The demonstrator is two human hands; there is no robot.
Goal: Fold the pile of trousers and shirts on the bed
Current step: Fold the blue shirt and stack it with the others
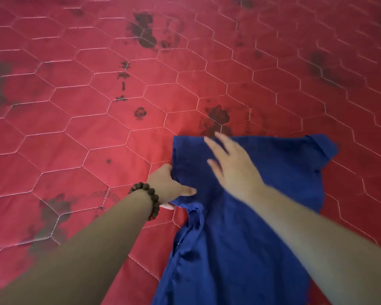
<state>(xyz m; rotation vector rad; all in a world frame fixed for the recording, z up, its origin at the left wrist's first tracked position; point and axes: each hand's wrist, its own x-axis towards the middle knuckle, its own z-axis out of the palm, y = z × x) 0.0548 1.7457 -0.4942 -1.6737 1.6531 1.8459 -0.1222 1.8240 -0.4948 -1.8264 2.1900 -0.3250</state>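
Shirt (251,216), blue, pinched at folded left edge by left hand (168,187), thumb on top, fingers tucked under. Right hand (231,166) spread flat w/ straight fingers over upper cloth, blurred, so can't tell if touching or just above. Laid on red quilted bed cover (97,106), one sleeve out to the right. Beaded bracelet (149,200) on left wrist. Risk: fold slipping or bunching near the gathered placket if pinch tugs before flat hand pins fabric.
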